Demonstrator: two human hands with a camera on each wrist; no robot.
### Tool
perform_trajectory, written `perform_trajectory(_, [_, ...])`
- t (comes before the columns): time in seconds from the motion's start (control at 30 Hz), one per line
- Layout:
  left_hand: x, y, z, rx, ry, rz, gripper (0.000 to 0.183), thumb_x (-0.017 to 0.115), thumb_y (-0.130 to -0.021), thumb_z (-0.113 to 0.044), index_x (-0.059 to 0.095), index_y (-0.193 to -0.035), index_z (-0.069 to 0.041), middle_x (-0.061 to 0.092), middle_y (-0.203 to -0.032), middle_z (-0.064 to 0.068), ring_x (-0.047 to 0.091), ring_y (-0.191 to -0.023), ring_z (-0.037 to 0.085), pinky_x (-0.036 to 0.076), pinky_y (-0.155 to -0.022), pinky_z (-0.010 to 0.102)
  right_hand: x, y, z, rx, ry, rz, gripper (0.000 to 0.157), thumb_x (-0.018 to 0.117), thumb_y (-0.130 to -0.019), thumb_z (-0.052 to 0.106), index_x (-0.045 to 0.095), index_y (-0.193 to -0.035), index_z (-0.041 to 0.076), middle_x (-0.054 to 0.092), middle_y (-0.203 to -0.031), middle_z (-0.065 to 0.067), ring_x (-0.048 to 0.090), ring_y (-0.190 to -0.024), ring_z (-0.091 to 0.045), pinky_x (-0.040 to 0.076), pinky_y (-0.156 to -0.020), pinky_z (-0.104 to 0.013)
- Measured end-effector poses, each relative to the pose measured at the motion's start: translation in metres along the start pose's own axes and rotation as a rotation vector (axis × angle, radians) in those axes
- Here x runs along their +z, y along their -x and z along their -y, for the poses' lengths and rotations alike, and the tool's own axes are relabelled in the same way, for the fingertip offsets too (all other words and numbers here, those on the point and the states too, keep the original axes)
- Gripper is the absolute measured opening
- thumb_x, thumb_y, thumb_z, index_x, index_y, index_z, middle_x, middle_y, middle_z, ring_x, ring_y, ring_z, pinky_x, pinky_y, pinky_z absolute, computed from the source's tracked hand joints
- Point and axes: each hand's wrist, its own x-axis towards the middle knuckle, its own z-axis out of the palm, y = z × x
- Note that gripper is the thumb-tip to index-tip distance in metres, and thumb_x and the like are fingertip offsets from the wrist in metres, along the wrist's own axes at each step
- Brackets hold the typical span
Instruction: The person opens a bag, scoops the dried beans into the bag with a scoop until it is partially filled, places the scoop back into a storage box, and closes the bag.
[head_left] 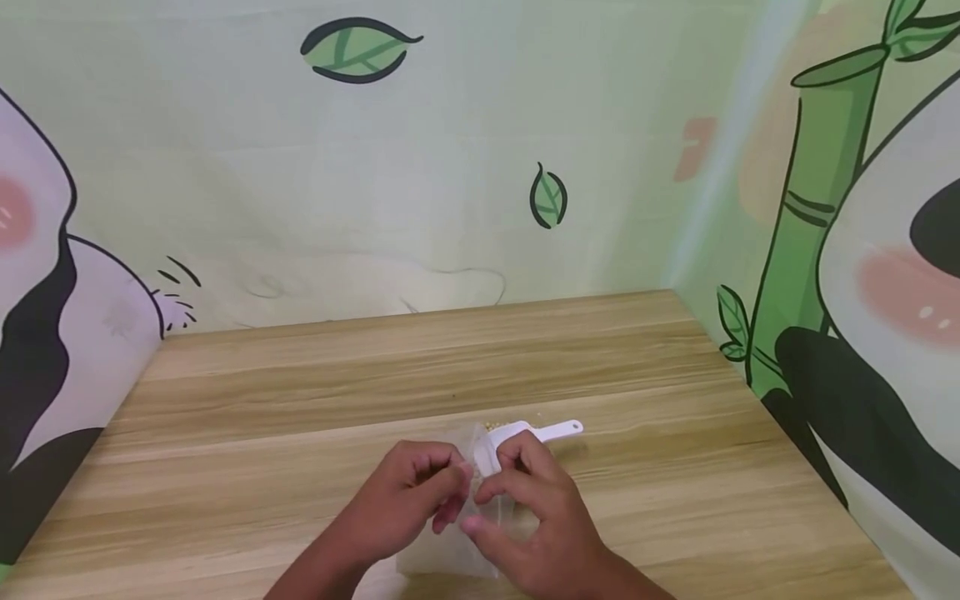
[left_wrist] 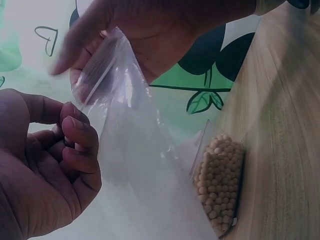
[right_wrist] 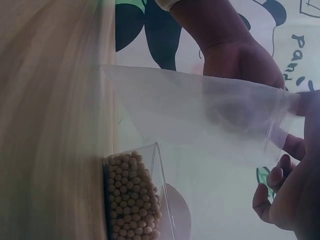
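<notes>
A translucent zip-lock bag [head_left: 450, 550] stands upright over the table, its zip strip at the top. My left hand [head_left: 408, 500] pinches the bag's upper edge between thumb and curled fingers; the left wrist view shows this hand [left_wrist: 50, 165] close up. On the other side of the mouth is my right hand [head_left: 543, 508], thumb spread away from the forefinger. Its fingers [right_wrist: 294, 146] touch the bag near the zip. Just beyond the bag, a clear box [right_wrist: 165, 200] holds small round beige balls [left_wrist: 220, 185]. A white scoop [head_left: 558, 430] lies across that box.
The wood-grain table [head_left: 300, 400] runs back to a printed backdrop [head_left: 450, 167] with leaves, and panda-patterned panels [head_left: 885, 292] flank both sides. The box of balls stands close beyond the hands.
</notes>
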Motion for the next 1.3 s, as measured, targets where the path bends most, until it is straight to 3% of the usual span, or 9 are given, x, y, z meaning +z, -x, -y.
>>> perform_trajectory(0.17, [-0.001,0.002,0.004,0.005,-0.048,-0.044,0.033,0.054,-0.111,-0.01,0.061,-0.081,0.001,0.056,-0.068,0.02,0.053,-0.06,0.005,0.049,-0.059,0.027,0.001,-0.001,0.0,0.045,0.052,-0.012,0.024,0.079,-0.076,-0.007,0.072,-0.086,0.015,0.049,-0.098,-0.003,0.05,-0.087,-0.012,0.045,-0.077,-0.017])
perform_trajectory(0.23, [-0.003,0.006,0.01,0.099,-0.171,-0.139,0.026,0.06,-0.11,-0.012,0.065,-0.085,-0.005,0.061,-0.072,0.01,0.057,-0.065,0.006,0.051,-0.062,0.028,0.002,0.0,0.0,0.083,0.056,-0.026,0.026,0.078,-0.075,-0.008,0.072,-0.084,0.015,0.05,-0.098,-0.002,0.051,-0.092,-0.013,0.046,-0.08,-0.019])
perform_trajectory(0.3, [-0.006,0.011,0.018,0.215,-0.372,-0.246,0.011,0.071,-0.105,-0.02,0.07,-0.099,-0.011,0.069,-0.09,0.002,0.063,-0.082,0.008,0.055,-0.074,0.034,0.004,0.0,0.001,0.132,0.045,-0.051,0.026,0.077,-0.076,-0.009,0.072,-0.083,0.015,0.052,-0.1,-0.003,0.051,-0.094,-0.014,0.047,-0.081,-0.021])
perform_trajectory(0.4, [-0.009,0.017,0.032,0.347,-0.708,-0.367,0.054,0.083,-0.096,-0.049,0.066,-0.134,-0.015,0.066,-0.133,0.001,0.062,-0.119,0.017,0.052,-0.097,0.048,0.006,0.001,0.001,0.188,0.027,-0.111,0.025,0.078,-0.078,-0.01,0.073,-0.081,0.014,0.055,-0.102,-0.006,0.052,-0.096,-0.016,0.049,-0.081,-0.025])
perform_trajectory(0.53, [-0.003,0.02,0.05,0.405,-0.932,-0.312,0.118,0.068,-0.084,-0.089,0.041,-0.166,-0.008,0.046,-0.165,0.013,0.047,-0.147,0.032,0.043,-0.107,0.065,0.008,0.003,0.001,0.219,0.028,-0.166,0.024,0.08,-0.079,-0.009,0.076,-0.079,0.014,0.058,-0.103,-0.006,0.051,-0.097,-0.017,0.048,-0.082,-0.028])
perform_trajectory(0.67, [0.006,0.021,0.063,0.427,-1.01,-0.302,0.136,0.064,-0.08,-0.096,0.029,-0.171,0.0,0.044,-0.167,0.02,0.046,-0.15,0.035,0.044,-0.109,0.065,0.008,0.004,0.0,0.221,0.0,-0.161,0.024,0.079,-0.082,-0.01,0.077,-0.083,0.014,0.06,-0.107,-0.006,0.052,-0.106,-0.018,0.047,-0.09,-0.027])
perform_trajectory(0.83, [0.01,0.024,0.069,0.388,-1.026,-0.303,0.136,0.063,-0.081,-0.095,0.028,-0.17,0.002,0.046,-0.166,0.02,0.047,-0.15,0.033,0.044,-0.111,0.064,0.008,0.007,-0.001,0.258,-0.093,-0.112,0.022,0.077,-0.089,-0.01,0.077,-0.09,0.013,0.058,-0.112,-0.008,0.05,-0.119,-0.017,0.045,-0.102,-0.024])
perform_trajectory(1.1, [0.013,0.025,0.074,0.344,-1.026,-0.311,0.149,0.09,-0.063,-0.082,0.027,-0.171,0.0,0.052,-0.162,0.02,0.052,-0.145,0.032,0.047,-0.11,0.064,0.007,0.008,-0.001,0.313,-0.136,-0.087,0.019,0.079,-0.091,-0.008,0.079,-0.095,0.011,0.055,-0.119,-0.011,0.048,-0.122,-0.016,0.044,-0.105,-0.023])
perform_trajectory(1.3, [0.009,0.025,0.079,0.369,-1.026,-0.333,0.139,0.095,-0.071,-0.065,0.026,-0.171,0.0,0.061,-0.152,0.016,0.059,-0.136,0.031,0.051,-0.104,0.064,0.007,0.009,-0.003,0.358,-0.156,-0.059,0.019,0.08,-0.092,-0.005,0.079,-0.095,0.014,0.056,-0.122,-0.01,0.051,-0.123,-0.016,0.046,-0.104,-0.024])
